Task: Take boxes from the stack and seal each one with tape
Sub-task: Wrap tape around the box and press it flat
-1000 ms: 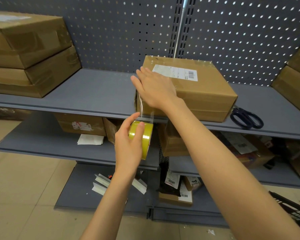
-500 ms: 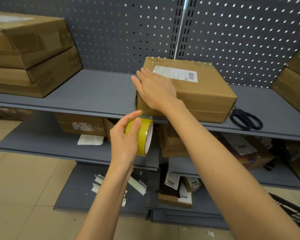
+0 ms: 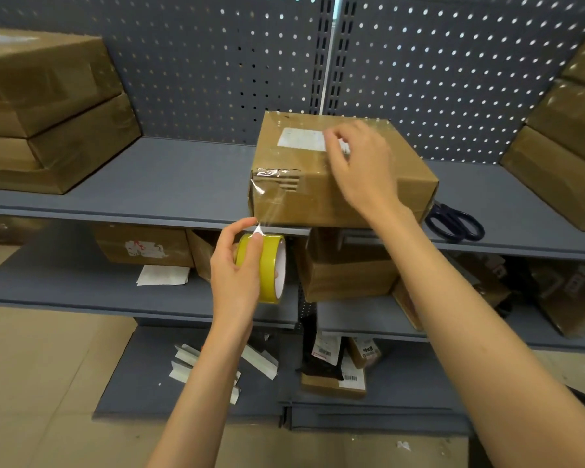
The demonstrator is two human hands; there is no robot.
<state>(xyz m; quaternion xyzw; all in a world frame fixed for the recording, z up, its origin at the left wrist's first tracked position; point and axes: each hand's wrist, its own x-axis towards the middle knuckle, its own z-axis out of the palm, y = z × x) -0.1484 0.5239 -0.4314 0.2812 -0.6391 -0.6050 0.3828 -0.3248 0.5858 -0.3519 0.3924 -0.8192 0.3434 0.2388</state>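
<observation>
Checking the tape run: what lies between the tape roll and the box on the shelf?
In the head view, a clear strip of tape stretches from the tape roll in the left hand up to the box.

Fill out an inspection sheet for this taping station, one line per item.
Surface: grey shelf, pegboard behind.
Job's things: cardboard box at the shelf edge; clear tape runs from its front left corner down to the yellow tape roll.
Clutter: scissors right of the box; paper scraps on the lower shelf.
Grippers: left hand holds the roll; right hand over the box top, fingers curled.
Cables: nothing seen.
Surroundings: stacked boxes left.
</observation>
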